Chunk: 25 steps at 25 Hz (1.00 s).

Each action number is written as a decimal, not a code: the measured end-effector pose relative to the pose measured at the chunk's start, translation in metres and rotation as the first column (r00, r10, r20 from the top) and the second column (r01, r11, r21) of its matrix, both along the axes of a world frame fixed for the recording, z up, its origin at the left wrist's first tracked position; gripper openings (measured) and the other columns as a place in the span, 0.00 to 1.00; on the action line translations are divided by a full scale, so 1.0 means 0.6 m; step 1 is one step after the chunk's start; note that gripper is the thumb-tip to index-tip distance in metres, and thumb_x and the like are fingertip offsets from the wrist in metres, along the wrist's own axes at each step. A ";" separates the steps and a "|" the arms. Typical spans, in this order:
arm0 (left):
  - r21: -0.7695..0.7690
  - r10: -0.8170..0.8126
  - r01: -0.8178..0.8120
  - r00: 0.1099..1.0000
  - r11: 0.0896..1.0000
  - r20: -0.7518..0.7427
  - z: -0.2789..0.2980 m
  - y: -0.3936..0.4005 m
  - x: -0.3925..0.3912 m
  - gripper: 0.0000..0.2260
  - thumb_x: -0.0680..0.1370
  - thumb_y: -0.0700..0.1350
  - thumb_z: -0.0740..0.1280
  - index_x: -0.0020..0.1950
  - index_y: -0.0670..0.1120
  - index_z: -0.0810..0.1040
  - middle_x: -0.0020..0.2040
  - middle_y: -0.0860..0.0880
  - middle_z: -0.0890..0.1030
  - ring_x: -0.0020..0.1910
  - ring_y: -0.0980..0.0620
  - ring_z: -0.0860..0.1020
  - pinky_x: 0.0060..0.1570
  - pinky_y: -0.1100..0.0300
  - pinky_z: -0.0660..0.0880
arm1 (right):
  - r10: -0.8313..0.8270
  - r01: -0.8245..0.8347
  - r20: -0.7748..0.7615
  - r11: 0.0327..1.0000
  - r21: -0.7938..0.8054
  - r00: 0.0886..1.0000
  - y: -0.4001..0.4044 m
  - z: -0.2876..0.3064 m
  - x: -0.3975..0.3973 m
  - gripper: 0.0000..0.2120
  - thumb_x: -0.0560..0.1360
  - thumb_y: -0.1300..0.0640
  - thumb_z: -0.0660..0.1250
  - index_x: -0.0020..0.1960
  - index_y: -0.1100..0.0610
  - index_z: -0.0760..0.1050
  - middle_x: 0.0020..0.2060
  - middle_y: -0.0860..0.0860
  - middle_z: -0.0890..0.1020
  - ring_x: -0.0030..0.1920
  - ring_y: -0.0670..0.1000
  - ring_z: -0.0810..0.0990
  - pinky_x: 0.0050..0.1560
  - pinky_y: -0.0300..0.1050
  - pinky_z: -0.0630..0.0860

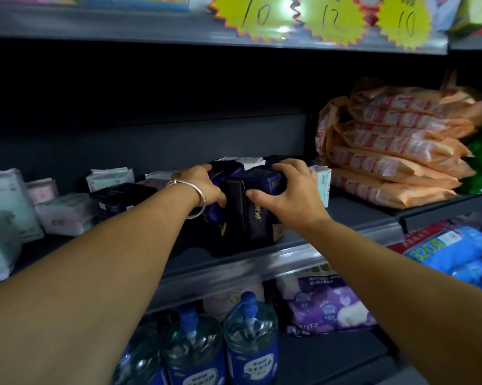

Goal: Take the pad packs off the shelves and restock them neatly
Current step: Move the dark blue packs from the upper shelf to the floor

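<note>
Both hands are on a cluster of dark purple pad packs standing at the near edge of the middle shelf. The left hand curls round the left side of the cluster, and the right hand clamps over the top and right side with its thumb on the front face.

The packs look light and soft, film-wrapped and probably a little slippery, so squeezing them together from both sides suits them better than pinching a corner.

White packs lie loosely to the left. An orange stack sits well apart on the right, leaving bare shelf between. Overhead, the upper shelf limits lifting room, so they should come out towards the near side.
</note>
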State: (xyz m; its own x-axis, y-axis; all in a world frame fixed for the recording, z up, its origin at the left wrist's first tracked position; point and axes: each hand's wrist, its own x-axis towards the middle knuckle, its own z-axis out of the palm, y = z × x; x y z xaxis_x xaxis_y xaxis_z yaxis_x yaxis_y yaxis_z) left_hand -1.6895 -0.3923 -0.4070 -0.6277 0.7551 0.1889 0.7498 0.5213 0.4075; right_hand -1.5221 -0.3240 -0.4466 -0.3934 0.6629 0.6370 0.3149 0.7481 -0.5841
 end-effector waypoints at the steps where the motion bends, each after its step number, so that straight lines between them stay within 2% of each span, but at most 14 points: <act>1: 0.063 -0.042 0.037 0.997 0.997 0.070 0.010 -0.004 0.011 0.44 0.61 0.46 0.78 0.74 0.51 0.63 0.69 0.45 0.71 0.65 0.43 0.71 0.64 0.51 0.71 | 0.013 -0.013 -0.030 1.000 -0.009 0.999 -0.004 0.005 0.016 0.34 0.66 0.44 0.75 0.66 0.59 0.71 0.62 0.49 0.69 0.65 0.52 0.65 0.64 0.38 0.65; 4: 0.181 -0.156 0.118 0.965 0.976 0.210 0.033 -0.027 0.062 0.41 0.62 0.38 0.77 0.72 0.51 0.66 0.66 0.47 0.73 0.61 0.44 0.74 0.60 0.52 0.74 | 0.034 -0.036 -0.046 0.999 -0.035 0.998 -0.026 0.010 0.078 0.36 0.66 0.44 0.75 0.68 0.58 0.70 0.66 0.48 0.68 0.68 0.49 0.64 0.63 0.34 0.61; 7: 0.197 -0.251 0.198 0.922 0.960 0.296 0.030 -0.050 0.127 0.39 0.63 0.35 0.75 0.72 0.50 0.67 0.66 0.46 0.71 0.61 0.44 0.73 0.60 0.52 0.74 | 0.025 -0.026 -0.018 0.999 -0.045 1.000 -0.058 0.000 0.149 0.37 0.66 0.44 0.75 0.69 0.58 0.69 0.68 0.49 0.67 0.69 0.50 0.64 0.68 0.41 0.63; 9: 0.196 -0.313 0.259 0.889 0.946 0.333 0.020 -0.070 0.179 0.38 0.64 0.35 0.74 0.72 0.50 0.67 0.67 0.46 0.70 0.62 0.45 0.72 0.57 0.55 0.73 | -0.009 0.009 0.008 0.999 -0.047 1.000 -0.086 -0.010 0.203 0.37 0.66 0.44 0.75 0.69 0.58 0.69 0.68 0.50 0.67 0.69 0.51 0.65 0.70 0.45 0.63; 11: 0.193 -0.357 0.306 0.860 0.932 0.363 0.005 -0.088 0.231 0.37 0.66 0.34 0.73 0.72 0.49 0.66 0.68 0.46 0.68 0.60 0.47 0.70 0.52 0.58 0.70 | -0.048 0.049 0.028 0.998 -0.039 0.998 -0.112 -0.024 0.258 0.37 0.65 0.45 0.75 0.68 0.59 0.70 0.68 0.51 0.68 0.69 0.52 0.66 0.71 0.45 0.63; 14: 0.197 -0.411 0.361 0.810 0.912 0.419 -0.030 -0.111 0.298 0.35 0.67 0.33 0.72 0.72 0.48 0.66 0.68 0.46 0.68 0.59 0.48 0.69 0.50 0.59 0.68 | -0.082 0.085 0.074 0.996 -0.039 0.994 -0.150 -0.051 0.332 0.36 0.66 0.48 0.76 0.68 0.60 0.70 0.69 0.52 0.68 0.70 0.51 0.66 0.71 0.44 0.62; 18: 0.162 -0.453 0.427 0.783 0.890 0.427 -0.113 -0.126 0.376 0.35 0.66 0.34 0.74 0.71 0.48 0.68 0.68 0.46 0.69 0.63 0.47 0.70 0.52 0.60 0.68 | -0.130 0.148 0.173 0.984 -0.096 0.976 -0.195 -0.127 0.417 0.35 0.67 0.51 0.76 0.69 0.60 0.68 0.70 0.54 0.67 0.70 0.51 0.65 0.67 0.34 0.58; 23: 0.056 -0.442 0.474 0.763 0.879 0.471 -0.266 -0.077 0.453 0.37 0.63 0.36 0.76 0.69 0.50 0.69 0.63 0.48 0.71 0.62 0.46 0.72 0.53 0.59 0.72 | -0.179 0.225 0.202 0.947 -0.231 0.963 -0.196 -0.268 0.507 0.35 0.64 0.51 0.78 0.67 0.61 0.71 0.67 0.55 0.70 0.68 0.54 0.69 0.67 0.36 0.61; 25: 0.030 -0.432 0.484 0.750 0.875 0.501 -0.334 -0.052 0.489 0.40 0.58 0.37 0.78 0.68 0.52 0.70 0.64 0.48 0.73 0.60 0.44 0.73 0.55 0.55 0.75 | -0.217 0.291 0.266 0.914 -0.282 0.939 -0.191 -0.327 0.539 0.37 0.64 0.49 0.78 0.69 0.59 0.69 0.69 0.53 0.68 0.69 0.56 0.66 0.70 0.43 0.62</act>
State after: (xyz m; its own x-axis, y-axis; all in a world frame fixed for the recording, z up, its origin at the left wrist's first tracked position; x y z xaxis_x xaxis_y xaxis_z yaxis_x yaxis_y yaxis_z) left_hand -1.3959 -0.4233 -0.6075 -0.1910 0.9731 -0.1285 0.6308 0.2220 0.7435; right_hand -1.1985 -0.4384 -0.6430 -0.2923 0.9096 0.2953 0.6196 0.4154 -0.6660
